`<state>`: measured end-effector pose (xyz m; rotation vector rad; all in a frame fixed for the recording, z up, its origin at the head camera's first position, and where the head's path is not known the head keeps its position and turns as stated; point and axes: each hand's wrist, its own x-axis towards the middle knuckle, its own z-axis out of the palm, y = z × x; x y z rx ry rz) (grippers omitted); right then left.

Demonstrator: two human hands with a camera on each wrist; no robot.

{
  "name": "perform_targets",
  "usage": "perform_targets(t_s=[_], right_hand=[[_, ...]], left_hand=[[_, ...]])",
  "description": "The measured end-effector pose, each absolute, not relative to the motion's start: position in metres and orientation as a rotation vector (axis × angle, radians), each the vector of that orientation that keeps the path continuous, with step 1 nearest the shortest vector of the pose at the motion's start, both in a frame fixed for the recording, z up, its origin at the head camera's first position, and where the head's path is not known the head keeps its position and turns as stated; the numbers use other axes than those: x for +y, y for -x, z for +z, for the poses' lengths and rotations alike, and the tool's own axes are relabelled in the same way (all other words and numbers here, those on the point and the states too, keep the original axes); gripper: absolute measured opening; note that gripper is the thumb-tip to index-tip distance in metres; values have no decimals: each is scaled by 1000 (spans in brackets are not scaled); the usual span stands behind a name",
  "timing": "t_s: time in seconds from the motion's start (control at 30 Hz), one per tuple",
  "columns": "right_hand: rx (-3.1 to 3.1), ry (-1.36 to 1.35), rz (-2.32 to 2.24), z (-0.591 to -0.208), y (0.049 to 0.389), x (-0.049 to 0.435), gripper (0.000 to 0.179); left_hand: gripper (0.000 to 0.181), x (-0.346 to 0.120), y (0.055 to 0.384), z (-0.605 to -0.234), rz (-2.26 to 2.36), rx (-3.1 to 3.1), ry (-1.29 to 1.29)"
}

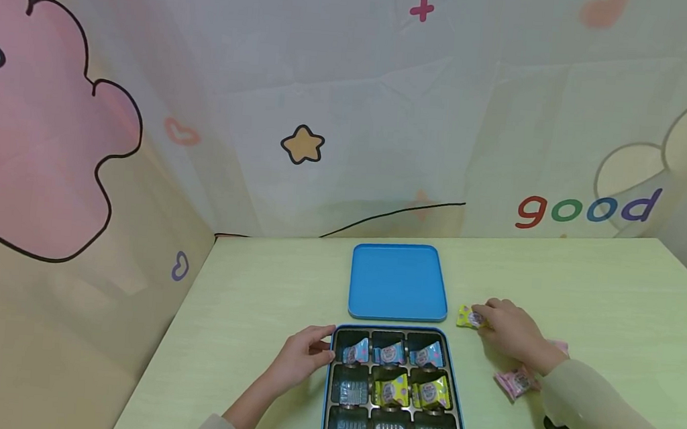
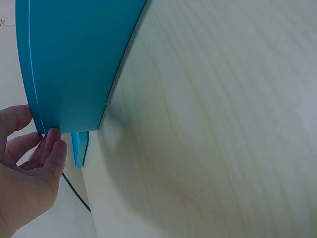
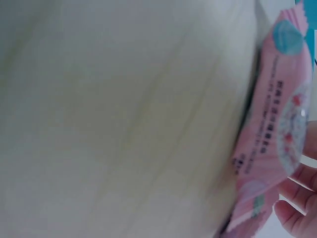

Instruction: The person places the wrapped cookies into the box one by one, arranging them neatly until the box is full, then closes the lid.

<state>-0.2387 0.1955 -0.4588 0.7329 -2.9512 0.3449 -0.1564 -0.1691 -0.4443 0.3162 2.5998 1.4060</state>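
Note:
A blue-rimmed box [image 1: 327, 402] with a black divided insert stands at the front of the table. Its back row holds three blue-wrapped candies [image 1: 390, 353]; two yellow-wrapped candies [image 1: 391, 391] lie in the middle and right compartments of the middle row. My left hand [image 1: 303, 358] grips the box's back left corner, thumb on the side wall [image 2: 74, 64] and fingers around the corner. Right of the box, my right hand [image 1: 513, 329] pinches another yellow-wrapped candy [image 1: 466, 316] at the table surface. Its fingertips cover part of the wrapper.
A flat blue lid [image 1: 399, 283] lies just behind the box. Pink-wrapped candies [image 1: 514, 383] rest under and beside my right forearm; one pink candy [image 3: 275, 109] looms close in the right wrist view. A printed cloth backdrop [image 1: 352, 107] rises behind the table.

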Motion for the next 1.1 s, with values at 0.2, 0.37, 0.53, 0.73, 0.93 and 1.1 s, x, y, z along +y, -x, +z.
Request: perform_targets(t_s=[0.2, 0.37, 0.53, 0.73, 0.93, 1.1], right_hand=[[-2911, -753, 357, -458, 238, 195, 36], [-2896, -742, 353, -458, 238, 194, 35], [-2874, -734, 344, -457, 237, 194, 34], [-2819, -746, 327, -455, 236, 194, 34], [-2777, -761, 359, -454, 234, 192, 33], [-2756, -784, 385, -452, 231, 190, 34]], left_hand=[[46, -170, 158, -447, 1397, 2601, -310], [46, -170, 157, -446, 1403, 2599, -318], [46, -170, 157, -445, 1399, 2600, -321], [46, -170, 156, -443, 1406, 2602, -334], [46, -169, 156, -444, 1393, 2605, -324], [46, -170, 156, -444, 1401, 2610, -344]])
